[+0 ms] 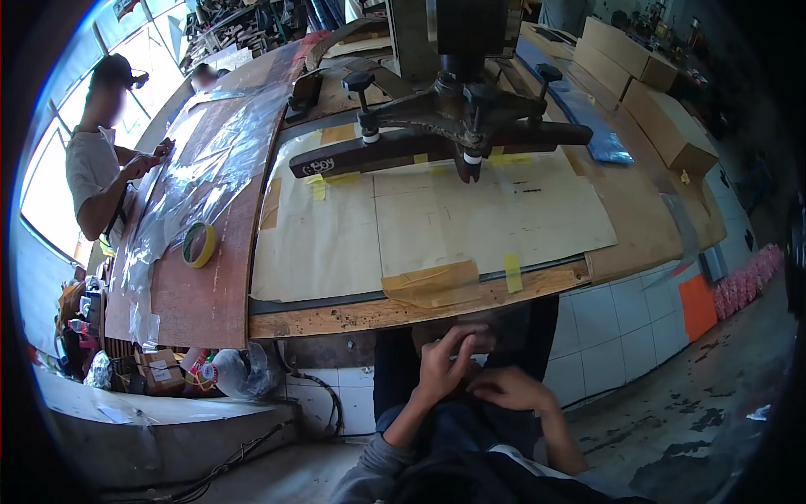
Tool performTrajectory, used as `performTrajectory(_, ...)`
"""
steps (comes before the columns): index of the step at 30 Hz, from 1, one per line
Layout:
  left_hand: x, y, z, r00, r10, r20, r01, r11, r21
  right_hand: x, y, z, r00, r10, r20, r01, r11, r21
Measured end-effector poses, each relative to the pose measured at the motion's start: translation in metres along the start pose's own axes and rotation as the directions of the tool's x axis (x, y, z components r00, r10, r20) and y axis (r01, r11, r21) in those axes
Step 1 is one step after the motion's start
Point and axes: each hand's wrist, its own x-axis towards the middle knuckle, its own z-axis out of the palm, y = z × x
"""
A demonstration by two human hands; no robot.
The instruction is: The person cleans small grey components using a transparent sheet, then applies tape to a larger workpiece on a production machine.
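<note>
Cream sheet (pixel 495 223), flat on the surface (pixel 353 319), mid-scene, below a dark metal bar (pixel 361 155).
Left to right: clear plastic film (pixel 214 143), far left; yellow tape roll (pixel 209 249), left; brown patch (pixel 432 284), sheet's near edge; left hand (pixel 442 370), near, fingers bent; right hand (pixel 514 390), near, fingers reaching left, blurred, either hand's hold cannot be told; cardboard box (pixel 670 126), far right.

Bright windows (pixel 147 76) at left, white tiles (pixel 625 340), patchy grey floor (pixel 646 428).
</note>
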Motion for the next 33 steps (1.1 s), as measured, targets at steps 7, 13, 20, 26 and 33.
performTrajectory(7, 0.015, 0.045, -0.003, 0.992, -0.094, 0.089, 0.094, 0.996, 0.004, 0.013, -0.085, -0.1, 0.639, -0.133, -0.758, 0.135, 0.989, -0.06)
performTrajectory(13, 0.056, 0.064, -0.053, 0.898, 0.235, 0.373, -0.394, 0.806, 0.442, 0.105, -0.081, -0.096, 0.755, -0.131, -0.642, -0.292, 0.81, -0.508)
performTrajectory(20, 0.091, 0.028, -0.108, 0.997, 0.057, -0.044, 0.017, 0.409, 0.912, 0.111, -0.086, -0.084, 0.761, -0.114, -0.638, -0.374, 0.727, -0.576)
performTrajectory(26, 0.095, 0.025, -0.107, 0.988, -0.111, -0.105, 0.141, 0.396, 0.907, 0.106, -0.094, -0.102, 0.773, 0.025, -0.634, -0.388, 0.809, -0.441)
performTrajectory(33, 0.093, 0.022, -0.106, 0.992, -0.065, -0.104, 0.122, 0.39, 0.913, 0.069, -0.106, -0.103, 0.729, -0.029, -0.684, -0.424, 0.766, -0.484)
